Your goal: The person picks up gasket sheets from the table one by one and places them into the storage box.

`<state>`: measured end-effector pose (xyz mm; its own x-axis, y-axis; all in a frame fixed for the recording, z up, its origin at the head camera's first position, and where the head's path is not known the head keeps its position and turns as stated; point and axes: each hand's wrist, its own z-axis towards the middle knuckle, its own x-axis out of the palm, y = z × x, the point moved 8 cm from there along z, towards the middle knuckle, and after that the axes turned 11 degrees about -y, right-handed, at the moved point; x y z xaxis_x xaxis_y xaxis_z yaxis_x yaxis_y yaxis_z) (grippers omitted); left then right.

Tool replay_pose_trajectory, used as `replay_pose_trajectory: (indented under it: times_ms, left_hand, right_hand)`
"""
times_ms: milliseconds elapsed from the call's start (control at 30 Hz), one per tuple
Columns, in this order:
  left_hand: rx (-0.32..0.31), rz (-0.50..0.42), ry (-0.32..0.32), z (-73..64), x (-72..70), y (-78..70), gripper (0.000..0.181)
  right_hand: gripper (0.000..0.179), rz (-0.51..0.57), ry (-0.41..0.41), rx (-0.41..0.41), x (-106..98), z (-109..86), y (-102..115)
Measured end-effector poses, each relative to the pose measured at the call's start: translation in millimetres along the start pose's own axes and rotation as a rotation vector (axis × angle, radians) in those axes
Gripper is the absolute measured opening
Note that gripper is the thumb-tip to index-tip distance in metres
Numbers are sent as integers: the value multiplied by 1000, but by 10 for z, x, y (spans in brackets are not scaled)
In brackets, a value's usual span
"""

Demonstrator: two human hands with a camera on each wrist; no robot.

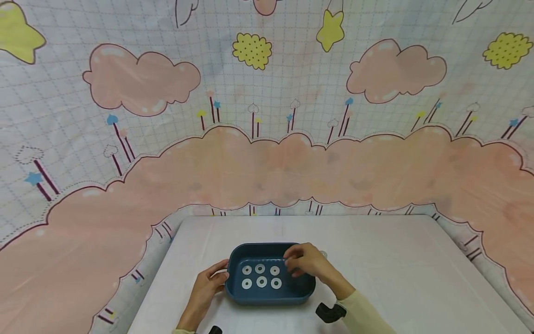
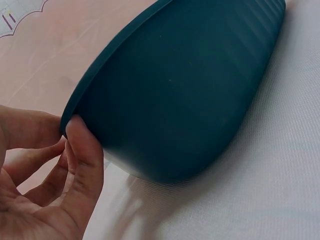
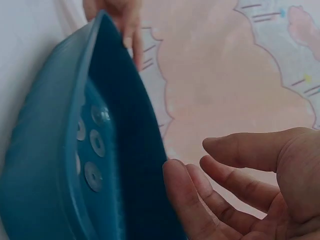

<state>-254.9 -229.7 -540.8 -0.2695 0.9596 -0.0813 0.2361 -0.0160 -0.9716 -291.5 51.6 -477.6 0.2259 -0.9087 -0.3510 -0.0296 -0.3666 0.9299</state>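
Observation:
A dark blue rectangular plastic basin with rounded corners sits on the white-covered table in the head view. Several white round washers, each with a centre hole, lie on its floor in two rows. My left hand holds the basin's left end; in the left wrist view, thumb and finger pinch its rim. Over the basin's right end is my right hand, fingers loosely bent. The right wrist view shows nothing between that thumb and the fingers, which are close to the basin's wall.
A small pale round piece shows partly behind my right hand, beyond the basin's right end. The white table extends around the basin. A printed cloth with clouds and stars hangs behind and beside the table.

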Motion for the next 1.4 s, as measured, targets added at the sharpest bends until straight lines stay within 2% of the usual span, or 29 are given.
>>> replay_pose_trajectory:
  times_ms: [233, 633, 1100, 1400]
  left_hand:
    - [2, 1, -4, 7, 2, 11, 45]
    - [-6, 26, -18, 39, 18, 34, 43]
    - [-18, 32, -24, 42, 36, 57, 43]
    - [-8, 22, -22, 43, 33, 54, 43]
  right_hand:
    - [22, 37, -57, -25, -195, -33, 32]
    - [22, 85, -206, -55, -542, -53, 21]
    - [15, 13, -325, -87, -905, -62, -161]
    - [17, -43, -354, -77, -1081, -72, -324]
